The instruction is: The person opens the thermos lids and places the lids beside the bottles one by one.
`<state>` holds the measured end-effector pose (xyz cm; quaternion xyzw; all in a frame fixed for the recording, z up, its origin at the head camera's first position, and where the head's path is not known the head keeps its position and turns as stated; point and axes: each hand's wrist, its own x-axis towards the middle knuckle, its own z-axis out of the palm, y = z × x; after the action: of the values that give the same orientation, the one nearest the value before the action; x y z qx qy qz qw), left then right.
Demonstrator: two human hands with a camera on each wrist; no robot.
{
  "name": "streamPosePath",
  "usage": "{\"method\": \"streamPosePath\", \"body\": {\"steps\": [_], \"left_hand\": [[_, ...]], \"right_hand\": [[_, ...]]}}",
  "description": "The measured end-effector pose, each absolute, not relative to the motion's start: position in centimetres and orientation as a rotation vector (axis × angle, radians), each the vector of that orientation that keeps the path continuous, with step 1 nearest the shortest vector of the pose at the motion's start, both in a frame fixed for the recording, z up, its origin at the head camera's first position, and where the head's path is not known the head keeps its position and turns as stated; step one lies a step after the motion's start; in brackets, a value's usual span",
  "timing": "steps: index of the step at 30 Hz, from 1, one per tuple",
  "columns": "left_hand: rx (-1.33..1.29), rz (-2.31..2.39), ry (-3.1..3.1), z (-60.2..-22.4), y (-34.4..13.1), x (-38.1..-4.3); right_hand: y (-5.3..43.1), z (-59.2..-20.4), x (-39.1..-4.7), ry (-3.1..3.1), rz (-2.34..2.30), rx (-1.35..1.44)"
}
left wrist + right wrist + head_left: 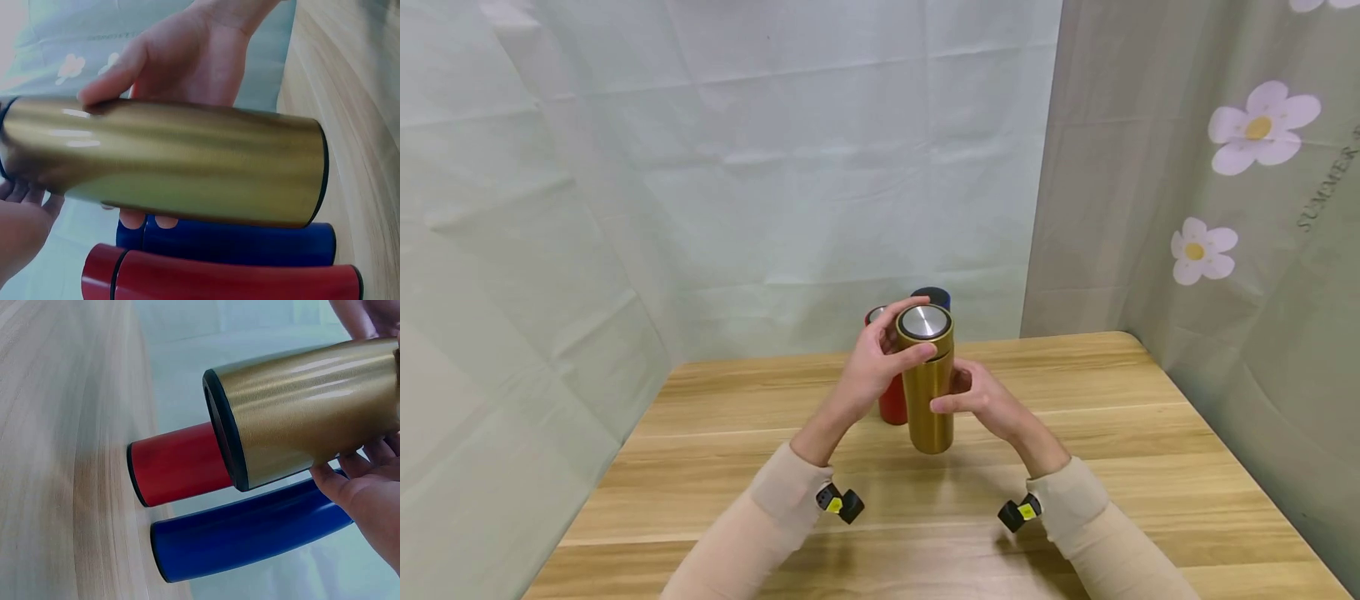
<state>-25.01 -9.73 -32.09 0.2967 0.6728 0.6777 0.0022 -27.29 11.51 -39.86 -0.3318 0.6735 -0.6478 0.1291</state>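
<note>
"Gold flask [928, 408] dead centre of the grip, near upright, lid [925, 322] on top! What's holding it?"

"Left hand [874, 362], I see, clamped round the upper end: thumb across the front by the lid seam, fingers wrapped over the far side."

"And lower?"

"Right hand [990, 406], clamped on the body below the left, thumb on the near side, fingers curled behind."

"Is it on the table [737, 467]?"

"No! My right wrist feed catches the black base [229, 428] from underneath, clear of the wood."

"Beyond the grip?"

"Red flask [892, 404] just past it, to the left; blue flask [934, 296] directly behind, mostly hidden in my head view. Both stand on the table, a gap between them."

"Are the right fingers touching blue?"

"I cannot tell; they overlap it in my left wrist feed."

"And around that?"

"Pale cloth [850, 167] well behind the grip, white flowers [1262, 129] far off to its right. Nearer me than the grip, light sleeves [786, 504], a black wrist camera [1021, 512] at each cuff."
</note>
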Motion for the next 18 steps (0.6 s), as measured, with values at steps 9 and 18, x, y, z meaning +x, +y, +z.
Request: {"method": "streamPosePath", "body": {"steps": [9,18], "left_hand": [[1.018,2.026,2.062,-31.9,-10.2,-25.2],[1.045,2.018,1.988,-32.0,-10.5,-25.2]], "right_hand": [[11.6,-39.7,-27.1,1.945,-1.898,-0.963],[11.7,-39.8,-27.1,1.896,-1.894,-1.009]]}}
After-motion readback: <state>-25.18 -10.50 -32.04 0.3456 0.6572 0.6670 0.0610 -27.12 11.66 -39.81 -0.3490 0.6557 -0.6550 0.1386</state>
